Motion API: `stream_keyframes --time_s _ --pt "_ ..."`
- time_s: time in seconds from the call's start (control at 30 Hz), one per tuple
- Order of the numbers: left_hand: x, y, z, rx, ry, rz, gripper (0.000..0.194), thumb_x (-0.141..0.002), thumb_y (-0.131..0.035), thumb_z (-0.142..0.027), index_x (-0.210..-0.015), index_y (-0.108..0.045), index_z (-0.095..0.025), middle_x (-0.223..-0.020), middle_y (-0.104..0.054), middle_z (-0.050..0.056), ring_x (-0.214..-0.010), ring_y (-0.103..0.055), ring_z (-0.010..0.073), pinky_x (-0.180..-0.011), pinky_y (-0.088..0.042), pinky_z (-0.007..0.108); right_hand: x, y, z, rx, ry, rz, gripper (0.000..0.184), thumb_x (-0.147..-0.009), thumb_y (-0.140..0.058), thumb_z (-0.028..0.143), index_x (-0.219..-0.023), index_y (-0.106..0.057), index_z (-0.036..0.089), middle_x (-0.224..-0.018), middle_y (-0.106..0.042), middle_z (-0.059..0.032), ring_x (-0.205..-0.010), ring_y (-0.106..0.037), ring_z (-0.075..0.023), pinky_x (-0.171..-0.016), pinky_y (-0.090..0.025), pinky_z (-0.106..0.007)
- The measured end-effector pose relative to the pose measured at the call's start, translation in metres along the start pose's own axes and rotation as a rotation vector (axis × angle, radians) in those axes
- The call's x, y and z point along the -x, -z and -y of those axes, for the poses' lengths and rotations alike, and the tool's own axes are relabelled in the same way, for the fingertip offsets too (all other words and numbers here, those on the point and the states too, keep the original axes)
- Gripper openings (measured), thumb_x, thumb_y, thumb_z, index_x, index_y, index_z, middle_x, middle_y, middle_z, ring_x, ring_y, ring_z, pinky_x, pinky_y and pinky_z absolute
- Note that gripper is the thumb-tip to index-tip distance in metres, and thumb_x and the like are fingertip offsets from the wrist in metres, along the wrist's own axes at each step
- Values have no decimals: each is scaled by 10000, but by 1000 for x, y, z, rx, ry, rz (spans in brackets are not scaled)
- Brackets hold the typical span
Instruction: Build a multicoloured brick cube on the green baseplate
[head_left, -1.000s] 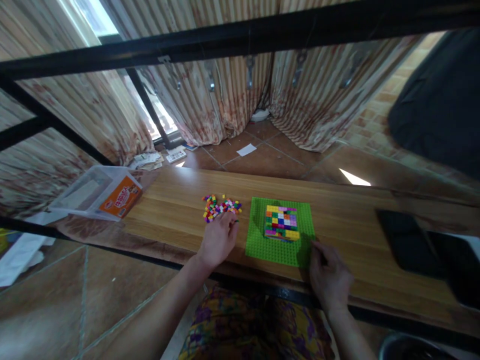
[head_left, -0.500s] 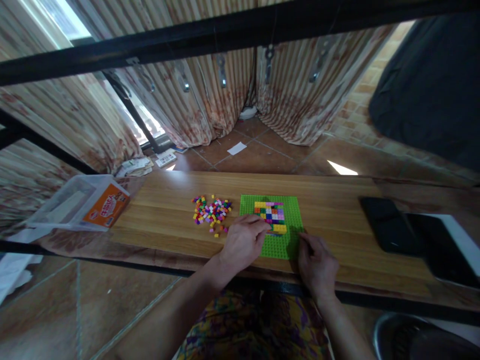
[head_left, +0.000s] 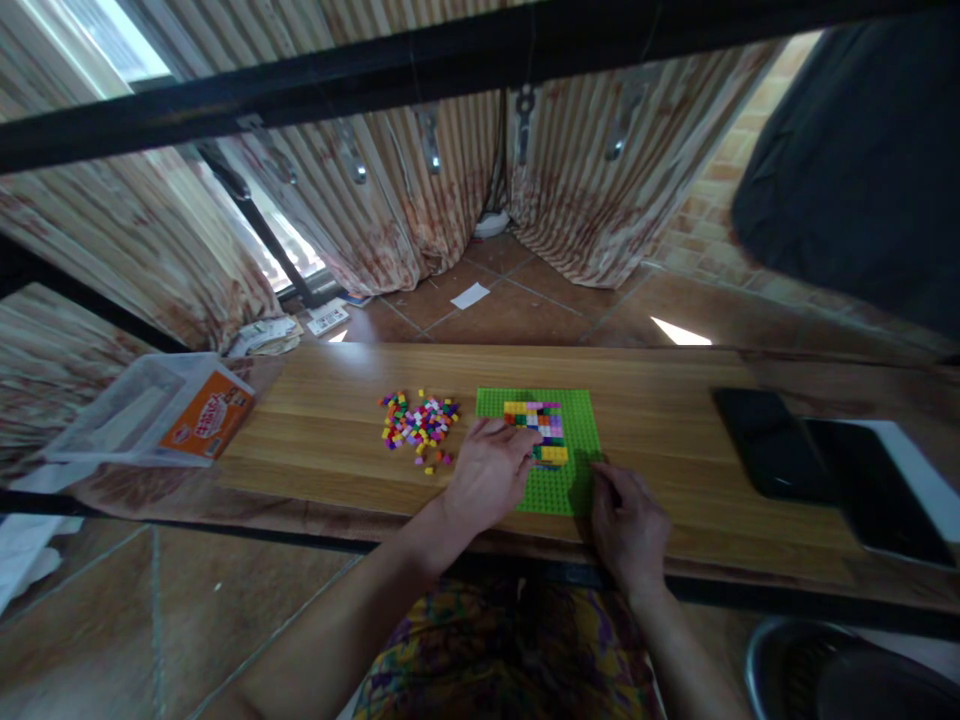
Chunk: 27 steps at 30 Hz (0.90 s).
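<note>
A green studded baseplate (head_left: 577, 410) lies on the wooden board, and a block of multicoloured toy bricks (head_left: 553, 424) is fixed on its upper middle. My left hand (head_left: 491, 465) reaches over the plate's left side. Its fingers are closed together, with the tips at the lower part of the brick block. Whatever they may hold is hidden. My right hand (head_left: 631, 520) is at the plate's right edge, fingers curled and closed, thumb and forefinger pinching that edge. To the left of the plate spreads a pile of loose small bricks (head_left: 420, 422) in many colours.
The wooden board (head_left: 330, 430) rests on a table with a dark frame. At its left end stands a clear plastic box (head_left: 135, 400) with an orange label. Dark flat devices (head_left: 772, 445) lie at the right. A dark metal bar (head_left: 375, 80) crosses the view above.
My left fingertips have shifted slightly up along the brick block. My right hand stays at the plate's right edge. The whole view has shifted a little.
</note>
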<state>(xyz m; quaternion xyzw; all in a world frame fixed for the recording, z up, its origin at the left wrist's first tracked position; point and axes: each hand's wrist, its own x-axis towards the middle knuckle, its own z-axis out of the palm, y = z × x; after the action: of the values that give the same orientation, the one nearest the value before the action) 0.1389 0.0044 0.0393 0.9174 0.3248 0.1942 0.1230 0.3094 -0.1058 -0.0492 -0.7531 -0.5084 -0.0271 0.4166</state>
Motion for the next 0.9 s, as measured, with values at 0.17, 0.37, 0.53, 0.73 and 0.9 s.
stream_keyframes --time_s 0.17,0.37,0.53,0.73,0.9 --pt "0 -2 4 -38 -38 -17 41 -879 -611 -218 -898 -648 -222 -853 -698 -6 -884 -571 192 -860 -404 376 0 0 0 -3 -8 4 265 -950 -474 299 -985 -700 165 -929 -710 -80 -812 -661 -186 -705 -499 -291" --pt "5 -4 4 -105 -82 -55 228 -931 -522 -227 -742 -649 -222 -800 -670 12 -839 -534 184 -849 -386 380 0 0 1 -5 -19 7 274 -952 -465 300 -984 -702 166 -936 -712 -85 -823 -661 -186 -714 -502 -290" --pt "11 -10 -2 -123 -67 -110 214 -931 -524 -214 -783 -678 -225 -863 -679 27 -870 -537 183 -902 -385 386 0 1 1 -9 -29 8 285 -952 -457 309 -983 -702 168 -933 -711 -91 -823 -660 -193 -707 -500 -297" --pt "15 -17 -4 -164 -63 -151 198 -930 -509 -170 -825 -668 -226 -963 -687 9 -936 -539 182 -1080 -272 470 2 0 -2 22 -21 32 299 -953 -454 319 -995 -703 159 -945 -711 -90 -815 -657 -188 -699 -484 -282" --pt "16 -20 -3 -181 -58 -181 157 -911 -543 -179 -817 -661 -222 -934 -663 6 -933 -533 180 -1090 -270 471 2 -2 -4 18 -1 -3 309 -949 -460 341 -966 -706 155 -940 -714 -96 -797 -653 -187 -681 -470 -279"
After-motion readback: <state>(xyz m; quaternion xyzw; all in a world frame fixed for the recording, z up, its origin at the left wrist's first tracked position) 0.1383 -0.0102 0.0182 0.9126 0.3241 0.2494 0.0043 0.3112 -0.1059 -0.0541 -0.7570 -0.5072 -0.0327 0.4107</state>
